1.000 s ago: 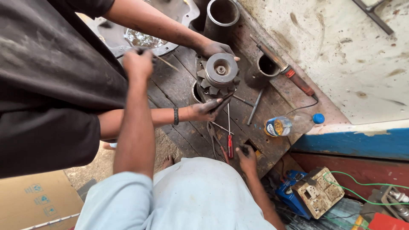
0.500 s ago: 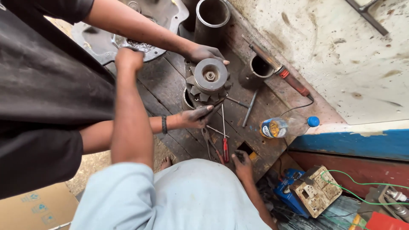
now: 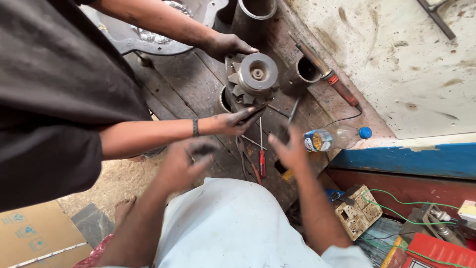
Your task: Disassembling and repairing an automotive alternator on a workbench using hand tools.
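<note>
While a co-worker's two hands steady the finned metal rotor assembly [image 3: 255, 82] upright on the wooden bench [image 3: 183, 82], it sits just beyond the wearer's fingertips. The right hand [image 3: 290, 149] hovers nearer, fingers spread and empty. The left hand [image 3: 186, 161] hangs lower, fingers loosely apart and blurred. A red-handled screwdriver [image 3: 262, 156] lies between them. The assembly's underside is hidden.

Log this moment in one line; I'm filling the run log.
left hand: empty, open | right hand: empty, open | co-worker's hands: holding alternator | screwdriver: on bench
</note>
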